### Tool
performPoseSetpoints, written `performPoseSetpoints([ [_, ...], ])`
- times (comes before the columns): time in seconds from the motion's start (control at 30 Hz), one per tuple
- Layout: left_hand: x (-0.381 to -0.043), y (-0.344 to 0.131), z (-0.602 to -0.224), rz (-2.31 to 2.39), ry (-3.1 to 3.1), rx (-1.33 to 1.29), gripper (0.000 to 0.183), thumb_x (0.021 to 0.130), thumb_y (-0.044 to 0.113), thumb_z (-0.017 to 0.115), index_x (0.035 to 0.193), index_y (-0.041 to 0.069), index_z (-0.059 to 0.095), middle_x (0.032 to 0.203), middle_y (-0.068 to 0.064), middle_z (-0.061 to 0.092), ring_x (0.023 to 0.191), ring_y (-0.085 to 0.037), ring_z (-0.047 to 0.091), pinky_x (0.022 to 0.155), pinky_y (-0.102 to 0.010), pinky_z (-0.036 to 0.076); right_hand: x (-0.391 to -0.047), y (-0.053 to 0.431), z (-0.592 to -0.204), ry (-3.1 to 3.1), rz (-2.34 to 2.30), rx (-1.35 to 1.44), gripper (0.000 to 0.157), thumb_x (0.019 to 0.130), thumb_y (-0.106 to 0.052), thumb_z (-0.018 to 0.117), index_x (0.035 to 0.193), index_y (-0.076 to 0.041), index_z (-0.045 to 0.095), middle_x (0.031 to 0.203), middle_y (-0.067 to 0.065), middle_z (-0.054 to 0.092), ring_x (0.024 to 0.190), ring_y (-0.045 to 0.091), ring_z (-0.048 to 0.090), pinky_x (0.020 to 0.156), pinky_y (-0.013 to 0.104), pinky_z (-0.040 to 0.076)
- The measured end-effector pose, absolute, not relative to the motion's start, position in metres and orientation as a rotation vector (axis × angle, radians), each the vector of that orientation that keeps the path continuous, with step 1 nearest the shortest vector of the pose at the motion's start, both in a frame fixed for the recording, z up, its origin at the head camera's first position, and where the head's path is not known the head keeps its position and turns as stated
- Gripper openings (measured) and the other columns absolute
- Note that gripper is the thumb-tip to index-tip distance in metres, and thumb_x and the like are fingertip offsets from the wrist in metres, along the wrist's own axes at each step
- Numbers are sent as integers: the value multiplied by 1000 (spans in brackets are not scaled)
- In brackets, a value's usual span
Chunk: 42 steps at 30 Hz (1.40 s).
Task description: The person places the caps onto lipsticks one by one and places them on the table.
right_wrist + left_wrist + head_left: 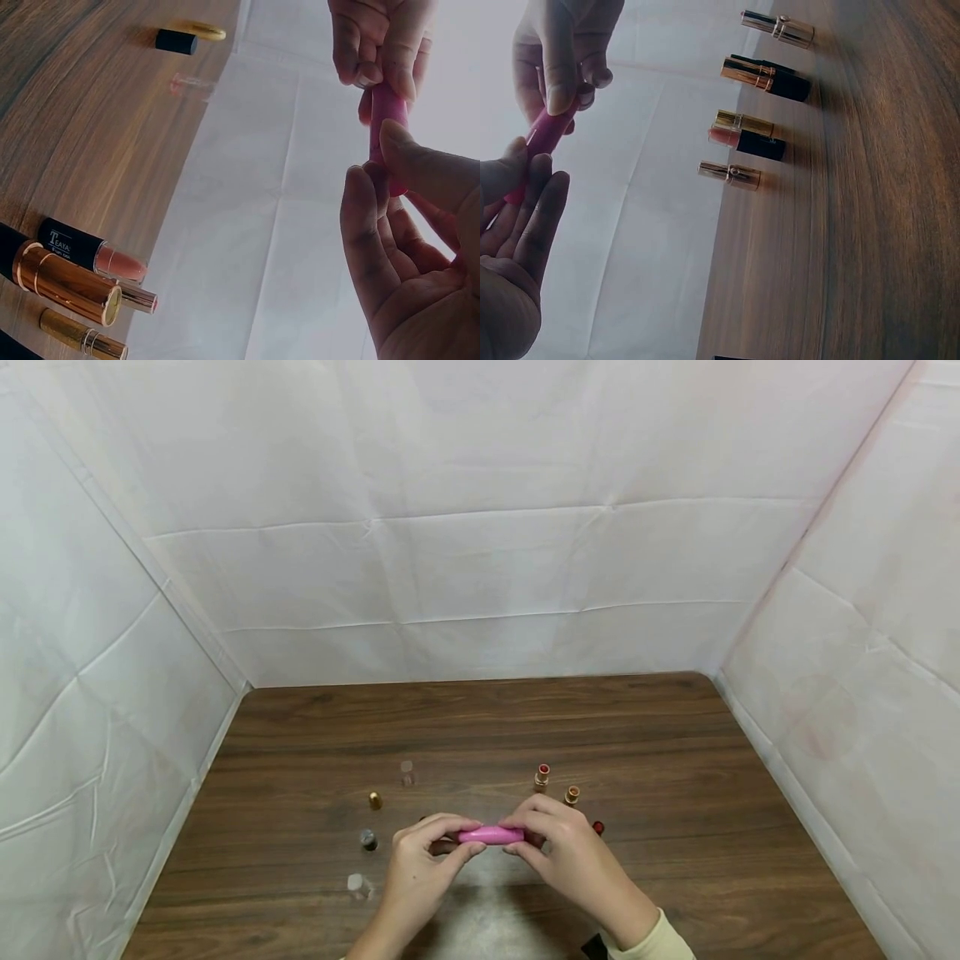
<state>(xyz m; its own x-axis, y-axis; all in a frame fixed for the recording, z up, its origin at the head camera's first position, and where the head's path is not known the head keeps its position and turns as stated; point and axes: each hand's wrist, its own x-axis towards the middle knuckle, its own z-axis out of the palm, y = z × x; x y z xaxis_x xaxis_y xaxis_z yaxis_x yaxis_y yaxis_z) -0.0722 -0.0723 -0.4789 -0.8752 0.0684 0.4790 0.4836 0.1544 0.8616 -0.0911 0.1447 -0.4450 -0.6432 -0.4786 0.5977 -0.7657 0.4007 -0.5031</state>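
A glossy pink lipstick tube (491, 835) is held level above the table between both hands. My left hand (420, 868) pinches its left end between thumb and fingers. At the other end, my right hand (566, 847) grips it the same way. In the left wrist view the pink tube (549, 135) slants between the two hands, well above the tabletop. The right wrist view also has the tube (388, 139) in the fingertips, partly covered by them. Whether the tube has a seam cannot be made out.
Uncapped lipsticks stand on the wooden table (480, 727), among them a gold one (542, 775) and a peach one with a black base (71, 244). At the left are a gold cap (375, 800), a dark cap (368, 839) and clear caps (359, 886). White cloth walls (480, 560) enclose the table.
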Motion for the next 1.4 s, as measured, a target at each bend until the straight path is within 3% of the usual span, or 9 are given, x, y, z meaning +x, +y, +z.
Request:
performPoseSetpoints([
  [0.2,-71,-73,-479,-1784,-2110,-519,18,84,1,88,101,5,82,97,-5,78,85,-11,73,71,-30,67,-91,144,-446,-2310,1105,1075,34,74,8,93,99,-8,78,96,-3,71,76,2,59,60,18,55],
  [0.53,-77,-81,-461,-1625,-2101,-710,22,85,-3,87,104,5,80,99,-6,78,84,-16,75,72,-27,66,-90,145,-441,-2283,1171,1059,39,75,9,92,107,-7,77,101,-1,70,75,5,62,61,11,53],
  [0.63,-86,-92,-449,-1470,-2086,-792,25,81,-7,88,102,3,80,99,-7,79,83,-18,76,73,-24,65,-90,146,-439,-2294,1130,1040,42,79,8,91,116,-6,76,109,1,71,82,11,67,69,13,57],
  [0.73,-101,-109,-435,-1273,-2110,-828,28,76,-11,90,99,2,79,97,-7,79,82,-19,76,75,-21,64,-89,149,-438,-2345,1003,990,49,81,0,92,125,-8,74,123,3,70,107,21,70,92,29,61],
  [0.83,-120,-128,-422,-1124,-2216,-802,28,76,-11,91,97,2,79,96,-6,78,83,-19,75,76,-21,63,-88,155,-439,-2434,846,933,56,82,-11,94,134,-11,72,143,6,64,138,32,57,110,54,53],
  [0.93,-140,-148,-412,-1019,-2371,-751,26,79,-10,89,99,2,79,98,-6,78,85,-19,75,74,-25,65,-87,160,-441,-2545,743,901,64,86,-21,92,144,-14,66,158,8,52,153,40,39,113,69,45],
  [1.17,-200,-190,-408,-797,-2668,-646,14,95,-6,76,109,-3,79,106,-15,76,96,-30,73,81,-44,64,-88,172,-443,-2682,588,798,71,93,-34,85,155,-14,56,169,12,39,160,43,23,121,72,32],
  [1.4,-234,-222,-425,-760,-2895,-439,20,101,-3,68,119,-10,73,117,-27,72,105,-40,68,86,-54,59,-93,188,-445,-2756,555,656,71,99,-44,76,159,-15,51,171,15,34,162,43,15,126,71,20],
])
